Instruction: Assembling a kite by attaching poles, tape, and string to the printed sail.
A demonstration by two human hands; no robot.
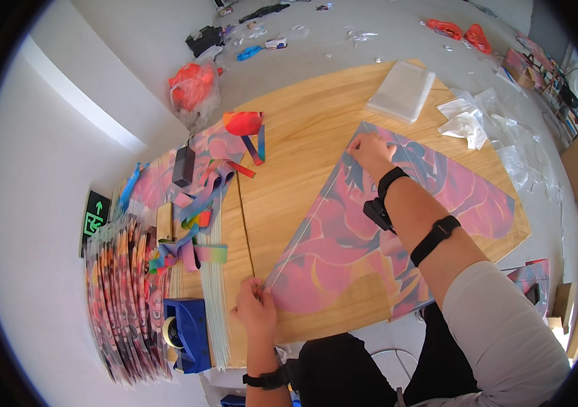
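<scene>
Both my hands are on the long left edge of the pink printed sheet (330, 261), one at each end, well apart. Sheet lies flat on the wood table (292, 108) in front of me, mostly to the right of that edge.

Left hand (256, 313): at the near-left corner. Thumb and fingers bunched close together, tips right at the corner. Can't tell if they're clamped on the cloth or just touching it.

Right hand (372, 152): at the far corner, fingers curled down on the print just below the tip. Palm side hidden, so can't tell whether it's pinching or only pressing. My right forearm crosses above the sheet and covers part of it.

A thin pale line runs along the edge between my hands; rod or seam, can't tell.

Nearby: clear case (403, 91) beyond my right hand, crumpled plastic (464, 123) to its right. Left of my left hand: thin white rods (213, 305), then the blue tape dispenser (193, 332). Ribbons (204, 200) and a black block (183, 166) lie farther up the left side.
</scene>
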